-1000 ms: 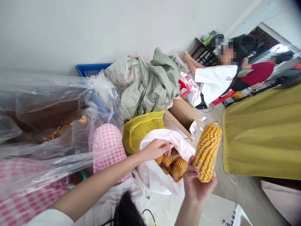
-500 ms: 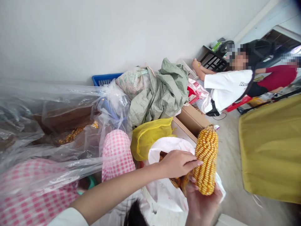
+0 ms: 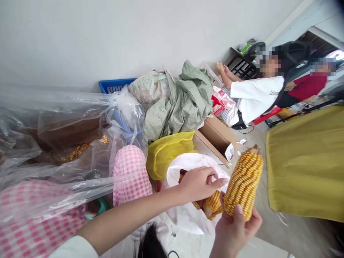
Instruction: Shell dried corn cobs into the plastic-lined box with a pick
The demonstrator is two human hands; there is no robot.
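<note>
My right hand (image 3: pixel 236 227) grips the lower end of a thick yellow corn cob (image 3: pixel 244 182), full of kernels and tilted with its tip upward. Left of the cob, my left hand (image 3: pixel 200 184) has its fingers curled in and its thumb stretched toward the cob, with a gap between them. A thin dark line shows at the curled fingers; what they hold, if anything, I cannot make out. Below my left hand, a white sack (image 3: pixel 185 216) stands open with several more corn cobs (image 3: pixel 212 205) inside, partly hidden by the hand and wrist.
Clear plastic sheeting (image 3: pixel 67 102) spreads at left, with loose kernels (image 3: pixel 77 152) inside. Behind the sack are a yellow mesh bag (image 3: pixel 166 148), a grey-green sack (image 3: pixel 182 104) and a cardboard box (image 3: pixel 219 134). Two people sit farther right, past a mustard-coloured cloth (image 3: pixel 303 165).
My right hand has moved the cob a little right and tilted it more. My left thumb has come off the cob, and the fingers have curled. More cobs show in the sack.
</note>
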